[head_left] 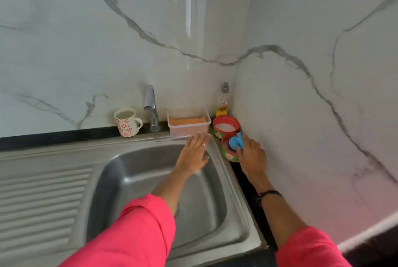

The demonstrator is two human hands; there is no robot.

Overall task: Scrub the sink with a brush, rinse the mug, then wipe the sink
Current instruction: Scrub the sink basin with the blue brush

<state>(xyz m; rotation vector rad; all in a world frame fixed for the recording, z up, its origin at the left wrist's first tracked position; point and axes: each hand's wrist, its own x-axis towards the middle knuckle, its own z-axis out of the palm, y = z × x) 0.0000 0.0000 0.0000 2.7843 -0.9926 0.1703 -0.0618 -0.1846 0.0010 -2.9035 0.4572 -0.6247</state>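
A steel sink (120,172) with a ribbed drainboard on its left fills the lower view. A white mug (127,122) with red flowers stands on the black ledge left of the tap (151,109). My left hand (195,152) lies flat and open on the sink's back right rim, in front of a clear box. My right hand (251,154) grips the blue handle of a brush (235,140), whose head sits in a small red tub (229,153) by the right wall.
A clear plastic box (188,123) holding an orange sponge sits behind the sink. A second red tub (226,125) with white paste and a dish soap bottle (224,103) stand in the corner. Marble walls close in behind and on the right.
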